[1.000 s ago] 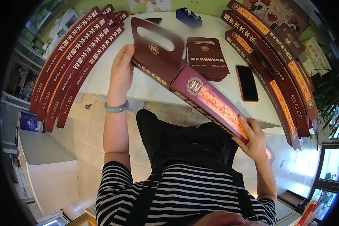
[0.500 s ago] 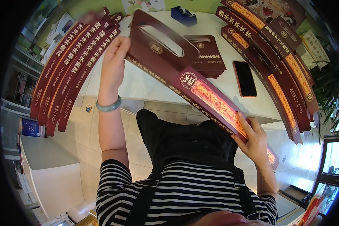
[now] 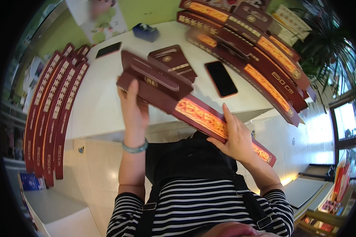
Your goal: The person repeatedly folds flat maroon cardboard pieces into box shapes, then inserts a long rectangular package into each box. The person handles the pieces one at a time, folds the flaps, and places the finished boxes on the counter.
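A long, slim maroon carton (image 3: 201,115) with a picture panel slants across in front of me, its far-left end higher than the right. At that upper end my left hand (image 3: 133,108) grips it, thumb on the face and fingers underneath. My right hand (image 3: 236,138) holds the lower part, with its thumb and fingers around the carton. A folding handle flap (image 3: 152,75) with a long slot stands up from the carton's left half, slightly blurred. Behind it, flat maroon cartons (image 3: 174,61) lie piled on the white table (image 3: 101,91).
Several long maroon cartons (image 3: 53,114) stand in a row at the left, and more cartons (image 3: 261,51) are stacked at the right. Two phones lie on the table: a near phone (image 3: 221,79) and a far phone (image 3: 108,49). A blue tape dispenser (image 3: 145,32) sits at the back.
The carton has turned and come lower, its handle flap now folded up at an angle. My left hand has moved down and shifted its grip. The view has swung, bringing the far phone into sight.
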### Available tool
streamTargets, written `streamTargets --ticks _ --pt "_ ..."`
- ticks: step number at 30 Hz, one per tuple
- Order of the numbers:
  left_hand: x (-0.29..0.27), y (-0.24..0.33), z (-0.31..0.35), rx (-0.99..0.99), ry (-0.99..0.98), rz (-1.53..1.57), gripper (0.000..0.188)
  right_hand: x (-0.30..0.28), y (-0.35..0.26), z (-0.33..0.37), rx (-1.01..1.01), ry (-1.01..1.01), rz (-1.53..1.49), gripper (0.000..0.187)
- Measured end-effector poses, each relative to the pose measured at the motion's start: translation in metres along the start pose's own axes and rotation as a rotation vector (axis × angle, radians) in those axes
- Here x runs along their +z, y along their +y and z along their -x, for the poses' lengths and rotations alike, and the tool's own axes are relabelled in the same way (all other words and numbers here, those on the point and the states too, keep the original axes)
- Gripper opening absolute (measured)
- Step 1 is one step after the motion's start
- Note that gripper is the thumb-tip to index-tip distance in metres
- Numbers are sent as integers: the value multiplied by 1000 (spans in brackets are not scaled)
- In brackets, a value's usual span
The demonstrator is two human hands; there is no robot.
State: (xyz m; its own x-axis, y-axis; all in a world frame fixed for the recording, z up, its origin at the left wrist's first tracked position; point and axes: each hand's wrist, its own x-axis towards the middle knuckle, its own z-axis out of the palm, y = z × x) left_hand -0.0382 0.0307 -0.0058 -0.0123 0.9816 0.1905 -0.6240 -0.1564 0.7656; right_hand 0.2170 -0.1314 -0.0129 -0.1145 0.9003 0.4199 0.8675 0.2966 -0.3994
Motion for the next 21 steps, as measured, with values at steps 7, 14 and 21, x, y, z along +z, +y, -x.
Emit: streamTargets --ticks 7,14,21 --pt "38 -80 72 -301 -110 118 60 -16 7 10 108 -3 67 111" --pt "40 -51 33 -234 -117 155 58 -54 39 36 43 39 197 77" --pt "55 -14 29 50 -453 -267 102 -205 115 -94 143 349 474 77"
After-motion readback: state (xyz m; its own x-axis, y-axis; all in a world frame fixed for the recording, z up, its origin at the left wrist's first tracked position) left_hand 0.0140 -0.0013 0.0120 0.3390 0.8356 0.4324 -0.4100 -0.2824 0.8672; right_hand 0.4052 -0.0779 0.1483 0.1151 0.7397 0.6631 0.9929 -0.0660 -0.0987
